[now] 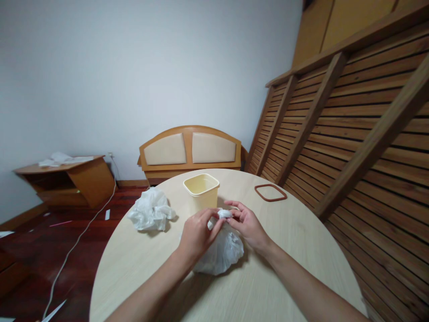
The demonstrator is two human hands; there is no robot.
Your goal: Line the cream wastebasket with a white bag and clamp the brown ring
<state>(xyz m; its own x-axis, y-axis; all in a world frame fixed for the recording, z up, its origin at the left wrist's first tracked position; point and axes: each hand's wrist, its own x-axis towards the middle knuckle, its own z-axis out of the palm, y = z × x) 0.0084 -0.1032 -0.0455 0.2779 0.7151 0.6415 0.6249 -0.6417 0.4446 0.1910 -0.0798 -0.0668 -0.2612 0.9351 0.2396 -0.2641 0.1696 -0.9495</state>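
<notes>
A white plastic bag (219, 252) rests near the middle of the round table, its top gathered up between my two hands. My left hand (199, 230) pinches the gathered part from the left, thumb and fingers together. From the right, my right hand (248, 226) grips the same bunched plastic with thumb and index finger, the other fingers loosely spread. Just behind the hands stands a pale yellow open bin (204, 197). A second crumpled white bag (152, 210) lies at the table's left side. What the held bag contains cannot be made out.
A reddish-brown rounded square ring (271, 192) lies on the right of the round table (301, 268). Beyond are a headboard (190, 150), a low cabinet (77, 179) at left, slatted wooden panels (335, 120) at right, and a cable (77, 241) on the floor.
</notes>
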